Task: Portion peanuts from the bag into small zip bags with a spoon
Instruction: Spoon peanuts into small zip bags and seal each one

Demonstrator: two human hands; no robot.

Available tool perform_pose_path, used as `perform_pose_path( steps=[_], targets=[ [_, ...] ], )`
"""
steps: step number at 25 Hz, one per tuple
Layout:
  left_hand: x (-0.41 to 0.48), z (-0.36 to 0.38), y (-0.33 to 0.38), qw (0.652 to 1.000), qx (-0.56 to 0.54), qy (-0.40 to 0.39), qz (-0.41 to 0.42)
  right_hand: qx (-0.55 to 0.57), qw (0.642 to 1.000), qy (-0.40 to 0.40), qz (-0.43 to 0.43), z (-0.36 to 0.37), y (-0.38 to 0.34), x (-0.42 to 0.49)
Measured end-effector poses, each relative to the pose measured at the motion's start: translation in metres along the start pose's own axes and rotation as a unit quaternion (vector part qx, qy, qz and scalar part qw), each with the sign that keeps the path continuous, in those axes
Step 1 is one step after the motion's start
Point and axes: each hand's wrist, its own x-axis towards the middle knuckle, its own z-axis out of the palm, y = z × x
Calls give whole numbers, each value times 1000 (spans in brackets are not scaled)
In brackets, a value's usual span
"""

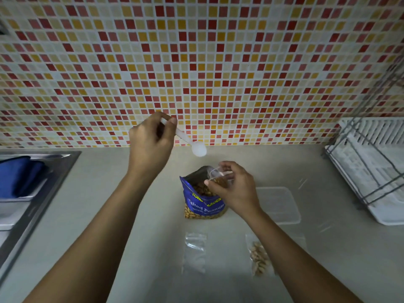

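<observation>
Spoon (pixel 190 143) gripped in left hand (pixel 150 145), zip bag (pixel 219 176) in right hand (pixel 237 190).

We see a pale grey counter (pixel 341 232) backed at 12 o'clock by a mosaic wall (pixel 196 62) of small red, orange, yellow and cream tiles. At 9 o'clock a steel sink (pixel 54 171) is set into the counter, with a blue cloth (pixel 19 178) lying inside it. At 3 o'clock stands a wire dish rack (pixel 371 162) over a white drip tray (pixel 389 215). Between the rack and the counter's middle, a clear plastic container (pixel 277 204) lies flat on the counter
</observation>
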Motion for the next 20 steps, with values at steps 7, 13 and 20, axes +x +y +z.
perform_pose_path(
  steps=[7,13,20],
  targets=[
    [-51,46,-55,963,75,-180,-186,52,998,37,25,-26,-10,-18],
    [-113,39,-19,990,-42,-127,-46,135,985,55,94,-39,-9,-21],
    [-175,75,-9,883,-304,-233,-272,194,963,-66,177,-31,19,-42]
  ],
)
